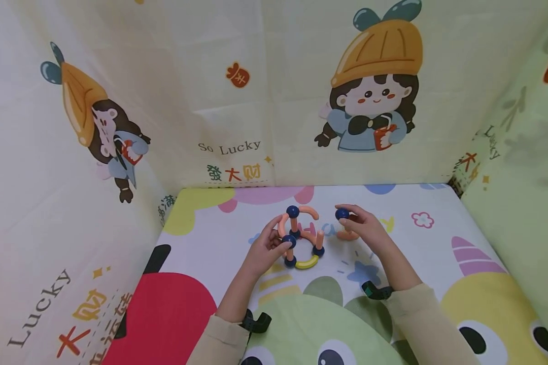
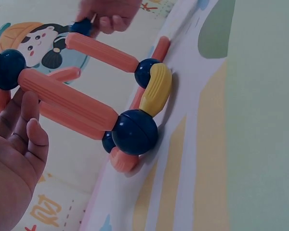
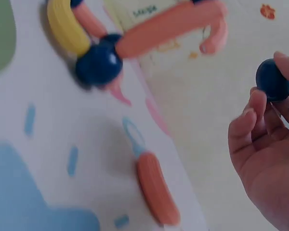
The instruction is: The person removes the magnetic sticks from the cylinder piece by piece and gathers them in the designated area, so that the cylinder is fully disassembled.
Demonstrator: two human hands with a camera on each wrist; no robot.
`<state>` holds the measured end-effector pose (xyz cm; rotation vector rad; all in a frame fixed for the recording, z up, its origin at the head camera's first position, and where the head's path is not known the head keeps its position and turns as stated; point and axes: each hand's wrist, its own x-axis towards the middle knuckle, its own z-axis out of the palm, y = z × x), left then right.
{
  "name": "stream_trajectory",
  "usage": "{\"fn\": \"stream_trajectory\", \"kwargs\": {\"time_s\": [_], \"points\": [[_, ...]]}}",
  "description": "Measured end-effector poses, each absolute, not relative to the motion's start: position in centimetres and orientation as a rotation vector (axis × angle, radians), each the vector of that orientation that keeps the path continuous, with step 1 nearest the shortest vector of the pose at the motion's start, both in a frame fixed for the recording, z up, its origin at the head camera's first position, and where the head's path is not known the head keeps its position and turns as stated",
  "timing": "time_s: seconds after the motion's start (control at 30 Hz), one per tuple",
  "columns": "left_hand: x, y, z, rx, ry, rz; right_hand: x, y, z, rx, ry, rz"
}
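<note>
A toy frame of dark blue balls and orange rods stands on the mat, with a yellow curved rod [image 1: 307, 262] along its near base edge. My left hand [image 1: 267, 248] holds the frame's upper near-left ball [image 2: 9, 70] between thumb and fingers. That ball sits atop an upright orange rod [image 2: 70, 98]. To the right of the frame, my right hand [image 1: 365, 228] pinches a loose blue ball [image 3: 273, 80] in the air. An orange curved rod [image 3: 156, 187] lies on the mat below it. From one base ball [image 1: 318, 250] rises an orange rod [image 1: 319, 239] with a bare top.
The patterned mat [image 1: 392, 263] covers the table. Printed cloth walls rise behind it [image 1: 292, 101] and on both sides. A black wrist strap mount [image 1: 257, 322] sits on the left wrist, another mount [image 1: 377, 291] on the right.
</note>
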<state>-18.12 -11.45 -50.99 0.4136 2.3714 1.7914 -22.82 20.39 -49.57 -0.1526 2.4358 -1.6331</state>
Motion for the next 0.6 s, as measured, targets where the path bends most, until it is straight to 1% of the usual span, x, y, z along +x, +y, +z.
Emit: {"fn": "stream_trajectory", "kwargs": {"time_s": [0.27, 0.6], "points": [[-18.2, -11.4, -51.2, 0.427, 2.367, 1.812, -24.9, 23.8, -52.1, -0.146, 2.655, -1.343], [-18.3, -11.5, -51.3, 0.435, 2.372, 1.812, -26.6, 24.3, -54.7, -0.141, 2.627, -1.096]]}}
